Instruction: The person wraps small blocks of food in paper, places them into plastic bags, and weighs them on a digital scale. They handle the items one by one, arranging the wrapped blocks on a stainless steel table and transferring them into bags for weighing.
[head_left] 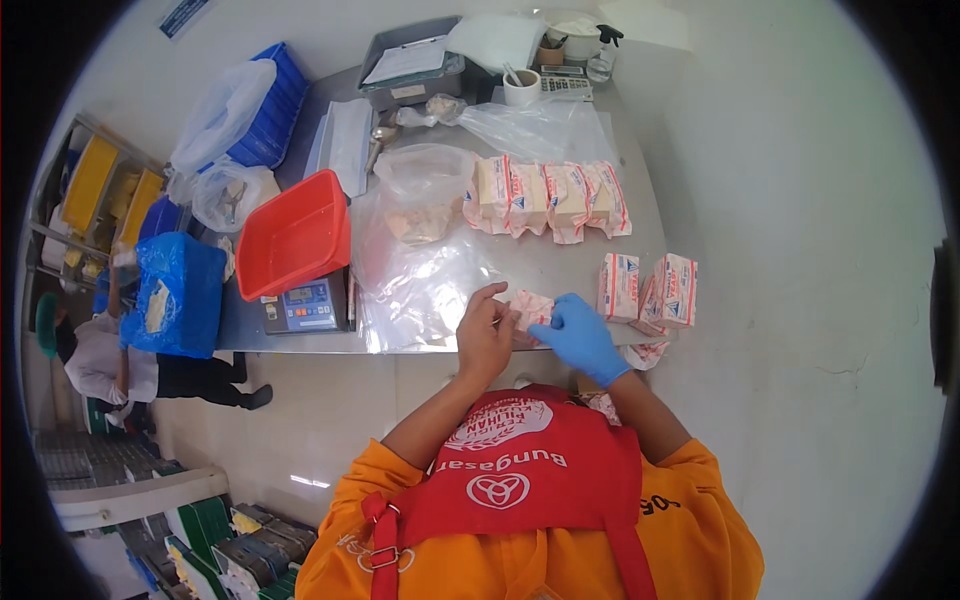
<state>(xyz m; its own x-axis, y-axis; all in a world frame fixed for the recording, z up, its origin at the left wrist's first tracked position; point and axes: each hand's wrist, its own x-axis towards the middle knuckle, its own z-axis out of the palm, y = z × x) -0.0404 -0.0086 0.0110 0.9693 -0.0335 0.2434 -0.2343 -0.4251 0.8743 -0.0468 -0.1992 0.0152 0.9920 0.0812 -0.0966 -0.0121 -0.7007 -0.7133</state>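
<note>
At the table's front edge, a small block in red-and-white printed paper (531, 309) lies between my hands. My bare left hand (484, 338) is at its left side, fingers curled with the index finger raised and the fingertips against the wrapper. From the right, my right hand (582, 340) in a blue glove pinches the near right part of the same block. To the right stand similar wrapped blocks (619, 287). Beyond them is a row of pale blocks (545, 198) with their printed paper folded open. My hands partly cover the block's near side.
Left on the table, a red tray (290, 235) rests on a digital scale (308, 304). Clear plastic bags (420, 285) lie beside it. A grey bin (410, 90), white cup (521, 88) and spray bottle (602, 62) stand behind. Another person (105, 350) works at far left near a blue-bagged container (180, 295).
</note>
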